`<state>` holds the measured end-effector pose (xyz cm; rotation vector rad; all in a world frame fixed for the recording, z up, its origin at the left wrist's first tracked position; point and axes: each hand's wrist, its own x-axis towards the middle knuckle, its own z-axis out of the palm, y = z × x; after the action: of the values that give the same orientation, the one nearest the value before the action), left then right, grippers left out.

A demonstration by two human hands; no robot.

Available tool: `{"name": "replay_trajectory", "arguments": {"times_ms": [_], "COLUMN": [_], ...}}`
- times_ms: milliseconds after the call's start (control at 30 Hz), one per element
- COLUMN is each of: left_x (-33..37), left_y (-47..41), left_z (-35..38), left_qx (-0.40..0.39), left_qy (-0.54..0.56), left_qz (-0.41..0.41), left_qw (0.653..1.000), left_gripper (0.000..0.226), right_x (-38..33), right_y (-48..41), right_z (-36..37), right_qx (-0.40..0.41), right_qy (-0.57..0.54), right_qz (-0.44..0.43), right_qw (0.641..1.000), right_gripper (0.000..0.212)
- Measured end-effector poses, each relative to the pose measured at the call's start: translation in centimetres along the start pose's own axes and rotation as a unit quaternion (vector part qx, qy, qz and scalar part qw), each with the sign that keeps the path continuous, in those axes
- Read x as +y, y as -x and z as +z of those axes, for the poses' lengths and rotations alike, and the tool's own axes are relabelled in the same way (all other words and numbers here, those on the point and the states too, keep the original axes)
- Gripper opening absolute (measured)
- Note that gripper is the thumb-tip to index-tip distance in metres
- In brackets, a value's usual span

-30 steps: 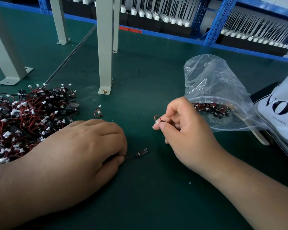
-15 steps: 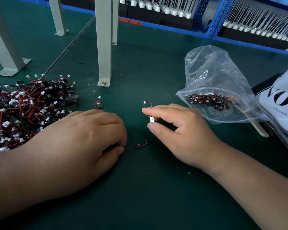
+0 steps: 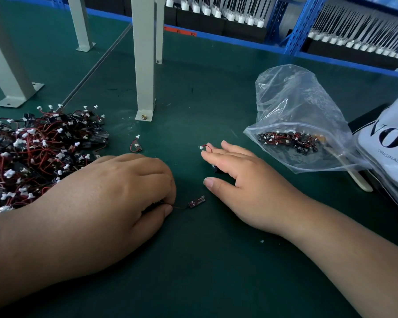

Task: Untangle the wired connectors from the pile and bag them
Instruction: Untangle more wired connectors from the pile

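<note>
Two risks: the curled left hand (image 3: 115, 196) pinches the thin red wire (image 3: 179, 207) of a small dark connector board (image 3: 196, 201) at frame centre, which tugging could snap; the flat-fingered right hand (image 3: 246, 180) barely touches a white-plugged red lead (image 3: 206, 146), liable to drop short of the clear plastic bag (image 3: 303, 106) at right.

Clear glossy plastic bag (image 3: 294, 111), crinkled; matt green table mat (image 3: 216, 260); painted metal post (image 3: 144, 65)

Two hands: left hand (image 3: 115, 203) and right hand (image 3: 246, 187). One tangled pile (image 3: 32, 152), past counting. Three loose connectors (image 3: 135, 145) on the tabletop (image 3: 216, 271). One clear bag (image 3: 296, 115), one white bag (image 3: 391, 143), four posts (image 3: 144, 65).
</note>
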<state>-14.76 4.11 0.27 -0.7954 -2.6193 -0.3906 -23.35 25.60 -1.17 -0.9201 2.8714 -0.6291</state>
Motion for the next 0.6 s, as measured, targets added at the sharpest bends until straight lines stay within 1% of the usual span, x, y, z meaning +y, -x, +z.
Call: {"name": "replay_trajectory", "arguments": {"times_ms": [200,400,500,533,600], "left_x": [-0.06,0.00,-0.03,-0.04,-0.02], "left_y": [-0.03,-0.01,-0.03,-0.03,-0.02], "left_z": [0.18,0.17,0.17,0.18,0.09], "left_qx": [0.004,0.002,0.004,0.006,0.011], "left_qy": [0.000,-0.002,-0.004,-0.006,-0.010], "left_qz": [0.000,-0.005,-0.011,-0.013,-0.013], "left_qw": [1.000,1.000,1.000,1.000,1.000], "left_gripper": [0.023,0.023,0.024,0.023,0.015], "right_x": [-0.29,-0.24,-0.01,0.07,0.07], "right_y": [0.01,0.09,0.20,0.26,0.34], "right_z": [-0.19,-0.17,0.00,0.04,0.06], "right_qx": [-0.023,-0.015,0.024,0.046,0.105], "right_qy": [0.029,0.025,0.002,-0.003,0.001], "right_qz": [0.014,0.015,0.018,0.016,-0.017], "right_qw": [0.999,0.999,1.000,0.999,0.994], "right_gripper": [0.062,0.065,0.061,0.056,0.038]}}
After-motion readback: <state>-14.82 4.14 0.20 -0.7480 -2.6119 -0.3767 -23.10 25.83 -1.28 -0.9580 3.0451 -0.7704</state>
